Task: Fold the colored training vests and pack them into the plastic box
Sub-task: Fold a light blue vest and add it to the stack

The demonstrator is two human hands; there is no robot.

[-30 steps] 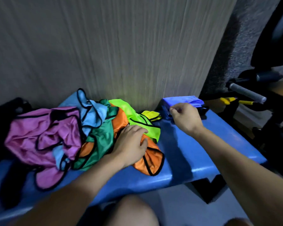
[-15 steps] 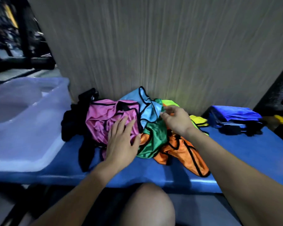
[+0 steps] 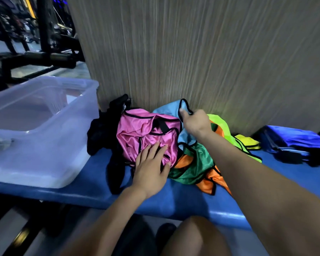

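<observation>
A heap of training vests lies on the blue bench [image 3: 92, 189]: a pink vest [image 3: 142, 132], a light blue vest [image 3: 169, 111], a green vest [image 3: 194, 165], an orange vest [image 3: 211, 183], a neon green vest [image 3: 224, 130], a yellow vest [image 3: 248, 142] and a black vest [image 3: 102, 133]. My left hand [image 3: 151, 167] rests flat, fingers spread, on the pink vest. My right hand [image 3: 196, 122] pinches the black-trimmed edge of the light blue vest. The clear plastic box [image 3: 44, 137] stands at the left, with nothing visible inside.
A folded dark blue vest stack [image 3: 292, 141] lies on the bench at the right. A wood-grain wall [image 3: 192, 52] rises right behind the heap. Black gym equipment [image 3: 35, 56] stands at the back left. My knee [image 3: 194, 235] shows below the bench's front edge.
The view swung left, bringing the plastic box into sight. My right hand left the blue stack, reached the heap and took the light blue vest's edge. My left hand shifted onto the pink vest.
</observation>
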